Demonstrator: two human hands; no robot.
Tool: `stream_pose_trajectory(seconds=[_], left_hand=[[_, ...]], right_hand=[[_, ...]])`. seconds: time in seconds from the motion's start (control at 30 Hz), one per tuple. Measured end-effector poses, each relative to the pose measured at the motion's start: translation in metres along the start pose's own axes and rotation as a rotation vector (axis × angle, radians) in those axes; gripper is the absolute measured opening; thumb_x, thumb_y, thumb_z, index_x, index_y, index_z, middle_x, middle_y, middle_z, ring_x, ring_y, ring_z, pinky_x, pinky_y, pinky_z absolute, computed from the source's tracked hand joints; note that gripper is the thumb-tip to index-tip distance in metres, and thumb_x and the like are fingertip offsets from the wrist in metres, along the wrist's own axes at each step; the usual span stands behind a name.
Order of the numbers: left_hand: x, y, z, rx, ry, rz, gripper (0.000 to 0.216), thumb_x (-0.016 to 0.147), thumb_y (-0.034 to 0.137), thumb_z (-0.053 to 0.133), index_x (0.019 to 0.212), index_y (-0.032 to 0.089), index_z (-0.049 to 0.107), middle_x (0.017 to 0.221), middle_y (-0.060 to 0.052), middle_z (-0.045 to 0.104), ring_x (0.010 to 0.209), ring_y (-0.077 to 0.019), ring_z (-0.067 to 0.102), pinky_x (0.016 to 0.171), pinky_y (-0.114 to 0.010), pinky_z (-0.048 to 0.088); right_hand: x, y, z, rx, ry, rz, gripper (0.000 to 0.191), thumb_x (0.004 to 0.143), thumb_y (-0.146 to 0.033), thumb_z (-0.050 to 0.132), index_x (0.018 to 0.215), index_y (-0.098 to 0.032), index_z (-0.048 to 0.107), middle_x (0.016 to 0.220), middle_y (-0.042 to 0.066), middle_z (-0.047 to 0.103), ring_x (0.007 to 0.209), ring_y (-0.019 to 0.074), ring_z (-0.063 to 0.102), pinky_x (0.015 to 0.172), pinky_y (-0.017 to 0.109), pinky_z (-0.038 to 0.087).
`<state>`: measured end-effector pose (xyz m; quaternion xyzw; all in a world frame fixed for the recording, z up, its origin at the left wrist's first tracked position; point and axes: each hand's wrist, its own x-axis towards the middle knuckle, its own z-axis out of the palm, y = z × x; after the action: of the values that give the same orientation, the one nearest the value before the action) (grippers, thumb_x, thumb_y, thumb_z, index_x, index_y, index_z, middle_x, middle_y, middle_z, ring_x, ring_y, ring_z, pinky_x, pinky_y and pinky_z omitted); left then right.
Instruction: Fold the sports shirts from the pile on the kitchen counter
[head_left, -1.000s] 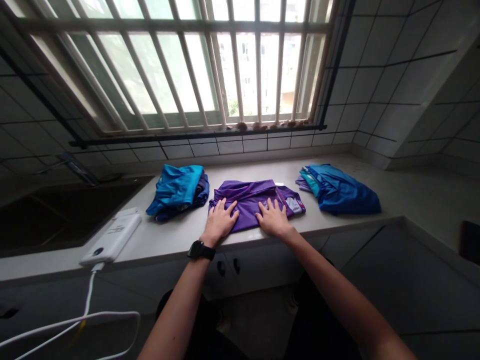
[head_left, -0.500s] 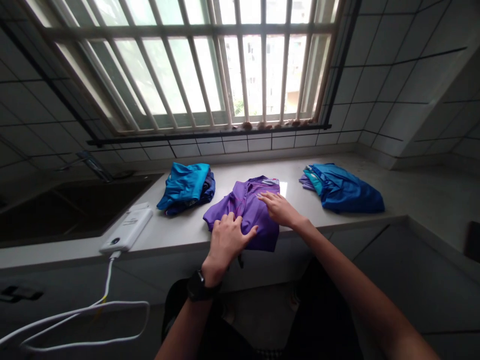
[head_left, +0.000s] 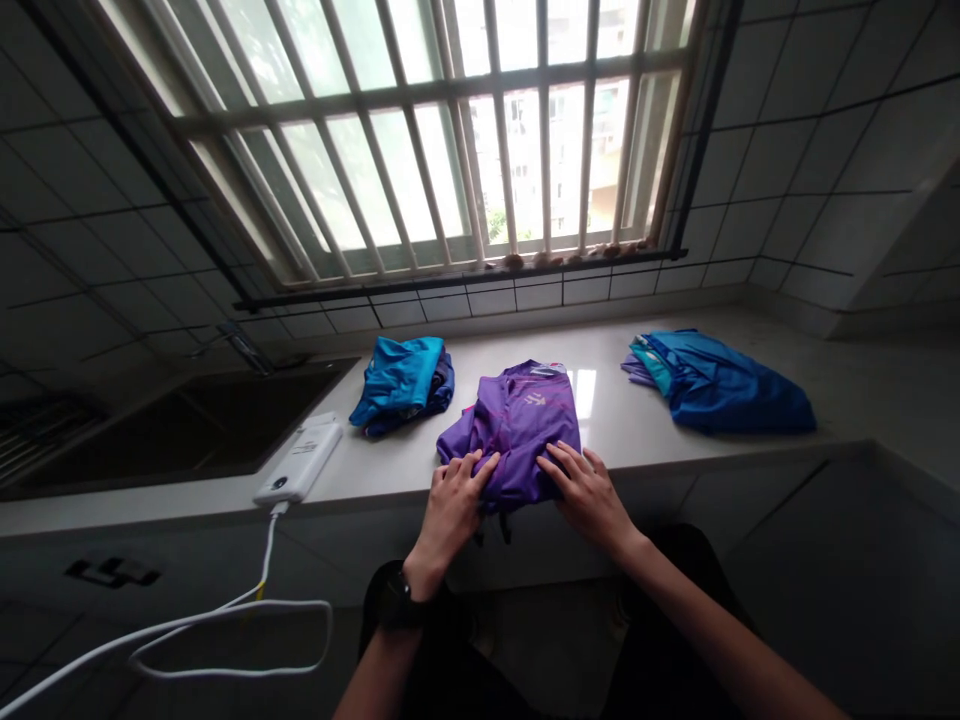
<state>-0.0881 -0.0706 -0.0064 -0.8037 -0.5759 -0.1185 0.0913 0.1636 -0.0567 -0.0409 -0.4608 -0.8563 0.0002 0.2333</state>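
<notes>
A purple shirt (head_left: 525, 420) lies partly folded at the counter's front edge, with a pale print on its chest and its collar toward the window. My left hand (head_left: 456, 500) grips the shirt's lower left edge, fingers bent over the cloth. At the lower right edge, my right hand (head_left: 589, 490) has its fingers curled on the fabric; its thumb is hidden. Between the two hands the hem is bunched and overhangs the counter slightly. I wear a black watch (head_left: 403, 597) on my left wrist.
Left of the shirt sits a pile of blue folded clothes (head_left: 401, 375); another blue pile (head_left: 727, 380) lies to the right. A white power bank (head_left: 300, 460) with a white cable (head_left: 268, 550) rests beside the dark sink (head_left: 202, 425). Behind the white counter (head_left: 495, 345) is a barred window (head_left: 450, 150).
My right hand has come down from the shirt's upper right to its lower edge. My left hand has shifted to the lower left edge, and the hem is now gathered. The view has tilted slightly.
</notes>
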Motion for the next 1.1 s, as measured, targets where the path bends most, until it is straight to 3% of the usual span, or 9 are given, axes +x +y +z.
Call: stream_pose_trajectory(seconds=[0.13, 0.27, 0.4, 0.5, 0.63, 0.77, 0.87, 0.97, 1.1], left_hand=[[-0.01, -0.003, -0.01, -0.025, 0.01, -0.002, 0.06, 0.085, 0.004, 0.054, 0.138, 0.029, 0.068, 0.124, -0.01, 0.075, 0.113, -0.0271, 0.068, 0.095, -0.041, 0.052], [-0.011, -0.017, -0.048, -0.196, 0.007, -0.008, 0.048, 0.084, 0.007, 0.053, 0.122, 0.028, 0.074, 0.112, -0.006, 0.079, 0.106, -0.0246, 0.073, 0.095, -0.04, 0.051], [0.034, -0.029, -0.1, -0.403, -0.01, -0.069, 0.035, 0.087, 0.021, 0.057, 0.116, 0.024, 0.074, 0.102, -0.003, 0.081, 0.096, -0.0239, 0.075, 0.094, -0.037, 0.055], [0.089, -0.032, -0.113, -0.411, -0.006, -0.148, 0.037, 0.088, 0.032, 0.062, 0.122, 0.021, 0.072, 0.106, -0.005, 0.079, 0.097, -0.0249, 0.075, 0.09, -0.036, 0.058], [0.134, -0.028, -0.082, -0.23, 0.214, -0.198, 0.05, 0.095, 0.025, 0.055, 0.145, 0.017, 0.059, 0.142, -0.014, 0.067, 0.133, -0.0275, 0.062, 0.117, -0.041, 0.046], [0.129, -0.021, -0.028, -0.215, -0.048, -0.035, 0.049, 0.1, 0.032, 0.053, 0.147, 0.021, 0.059, 0.155, -0.011, 0.059, 0.144, -0.0241, 0.055, 0.121, -0.037, 0.043], [0.113, -0.015, -0.001, -0.172, -0.149, -0.046, 0.05, 0.104, 0.039, 0.049, 0.15, 0.022, 0.058, 0.164, -0.012, 0.049, 0.152, -0.024, 0.045, 0.124, -0.039, 0.038], [0.097, -0.009, 0.001, -0.116, -0.159, -0.114, 0.056, 0.106, 0.049, 0.043, 0.156, 0.025, 0.052, 0.167, -0.013, 0.044, 0.153, -0.0286, 0.043, 0.122, -0.048, 0.039], [0.069, -0.003, -0.018, -0.073, -0.193, -0.11, 0.082, 0.088, 0.071, 0.064, 0.157, 0.029, 0.051, 0.16, -0.017, 0.05, 0.146, -0.0407, 0.047, 0.116, -0.059, 0.042]], right_hand=[[-0.004, 0.0, -0.007, 0.073, 0.066, -0.033, 0.055, 0.089, -0.003, 0.055, 0.136, -0.029, 0.068, 0.148, 0.01, 0.065, 0.142, 0.0267, 0.055, 0.119, 0.047, 0.039], [0.002, 0.004, -0.04, 0.254, 0.072, -0.062, 0.043, 0.086, -0.002, 0.057, 0.117, -0.026, 0.074, 0.114, 0.007, 0.077, 0.107, 0.0235, 0.072, 0.096, 0.037, 0.054], [0.049, 0.015, -0.082, 0.426, 0.083, 0.039, 0.042, 0.081, -0.006, 0.061, 0.119, -0.024, 0.071, 0.116, 0.005, 0.077, 0.106, 0.0231, 0.073, 0.093, 0.032, 0.054], [0.099, 0.022, -0.099, 0.38, 0.114, 0.293, 0.054, 0.087, -0.013, 0.058, 0.141, -0.018, 0.06, 0.122, 0.011, 0.074, 0.109, 0.0264, 0.072, 0.097, 0.035, 0.054], [0.131, 0.022, -0.092, 0.207, 0.164, 0.492, 0.062, 0.096, -0.023, 0.054, 0.156, -0.007, 0.044, 0.145, 0.024, 0.06, 0.132, 0.0335, 0.06, 0.111, 0.043, 0.048], [0.119, 0.016, -0.065, 0.2, 0.035, 0.314, 0.055, 0.1, -0.019, 0.046, 0.154, -0.013, 0.05, 0.155, 0.016, 0.055, 0.14, 0.0256, 0.055, 0.118, 0.036, 0.042], [0.105, 0.011, -0.045, 0.148, -0.138, 0.272, 0.05, 0.104, -0.024, 0.045, 0.153, -0.019, 0.054, 0.16, 0.012, 0.052, 0.146, 0.0252, 0.05, 0.121, 0.039, 0.041], [0.097, 0.006, -0.035, 0.066, -0.259, 0.274, 0.049, 0.106, -0.03, 0.047, 0.153, -0.022, 0.055, 0.166, 0.011, 0.045, 0.153, 0.0293, 0.041, 0.122, 0.048, 0.039], [0.099, 0.003, -0.037, -0.03, -0.135, 0.49, 0.065, 0.102, -0.04, 0.058, 0.158, -0.009, 0.046, 0.156, 0.025, 0.053, 0.144, 0.0349, 0.053, 0.114, 0.046, 0.047]])
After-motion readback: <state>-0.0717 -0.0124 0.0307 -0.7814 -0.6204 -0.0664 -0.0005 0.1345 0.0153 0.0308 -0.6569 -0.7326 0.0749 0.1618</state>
